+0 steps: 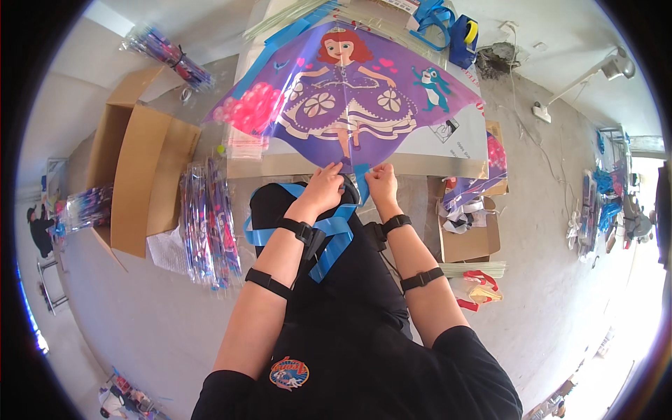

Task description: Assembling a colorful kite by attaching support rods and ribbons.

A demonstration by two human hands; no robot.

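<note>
Table: kite tip between fingers.

Cardboard box blocks left, carton right, kite ahead

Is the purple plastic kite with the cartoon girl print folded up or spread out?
Spread out. The purple plastic kite lies flat, both wing tips extended, its whole print showing. Both hands, left hand and right hand, touch its bottom tip.

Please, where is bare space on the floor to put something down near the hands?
Bare floor lies right of the purple kite, between the small open box and the white lamp. Left is crowded: packed kites and a large carton. Both hands pinch the kite's bottom tip.
</note>
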